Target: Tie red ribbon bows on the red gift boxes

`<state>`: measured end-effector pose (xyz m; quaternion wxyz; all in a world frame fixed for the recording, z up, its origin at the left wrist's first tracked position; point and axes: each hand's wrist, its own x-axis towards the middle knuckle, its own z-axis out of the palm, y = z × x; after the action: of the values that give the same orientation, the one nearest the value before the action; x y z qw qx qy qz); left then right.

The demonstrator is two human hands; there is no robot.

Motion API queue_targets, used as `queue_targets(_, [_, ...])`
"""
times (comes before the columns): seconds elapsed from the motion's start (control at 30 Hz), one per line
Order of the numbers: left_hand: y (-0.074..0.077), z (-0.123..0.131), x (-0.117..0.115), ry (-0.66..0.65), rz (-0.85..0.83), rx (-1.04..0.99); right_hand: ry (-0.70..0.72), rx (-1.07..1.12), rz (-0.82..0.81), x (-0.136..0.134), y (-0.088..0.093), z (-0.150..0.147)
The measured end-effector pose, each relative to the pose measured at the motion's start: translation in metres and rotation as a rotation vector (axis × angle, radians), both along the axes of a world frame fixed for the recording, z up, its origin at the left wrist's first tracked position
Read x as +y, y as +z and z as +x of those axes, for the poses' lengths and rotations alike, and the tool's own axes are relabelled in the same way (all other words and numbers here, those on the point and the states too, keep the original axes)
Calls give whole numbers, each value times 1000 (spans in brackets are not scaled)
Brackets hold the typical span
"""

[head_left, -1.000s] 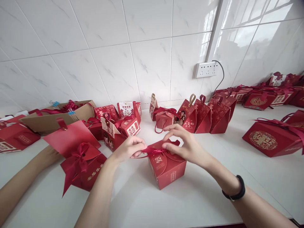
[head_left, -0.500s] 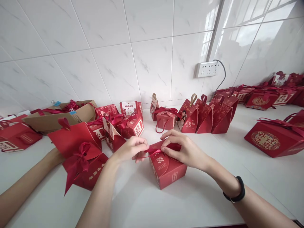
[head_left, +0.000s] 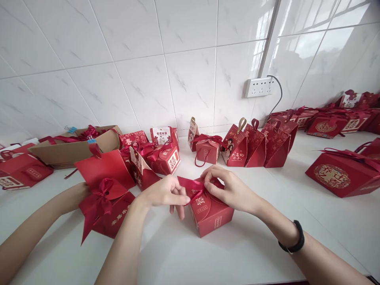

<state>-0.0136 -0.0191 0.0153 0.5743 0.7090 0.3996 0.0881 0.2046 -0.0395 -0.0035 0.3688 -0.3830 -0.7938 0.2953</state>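
A red gift box with pale lettering stands on the white table in front of me. Over its top runs a dark red ribbon. My left hand is at the box's left edge, thumb and fingers pinched on the ribbon. My right hand rests on the top of the box, its fingers closed on the ribbon near the middle; its fingertips are partly hidden. A black band circles my right wrist.
Another person's arm reaches behind a red box with a bow at left. A cardboard tray holds ribbons. Several red gift boxes stand along the wall, and a larger one sits at right. A power strip hangs above.
My left hand has turned and dropped slightly, drawing the ribbon, whose wider end now shows above the fingers. My right hand has barely moved. The other person's upright box flap has shifted right.
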Motion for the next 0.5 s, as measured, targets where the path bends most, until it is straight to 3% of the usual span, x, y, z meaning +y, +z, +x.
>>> queue_targets(0.5, [-5, 3, -2, -41, -52, -75, -26, -68, -60, -2, 0, -1])
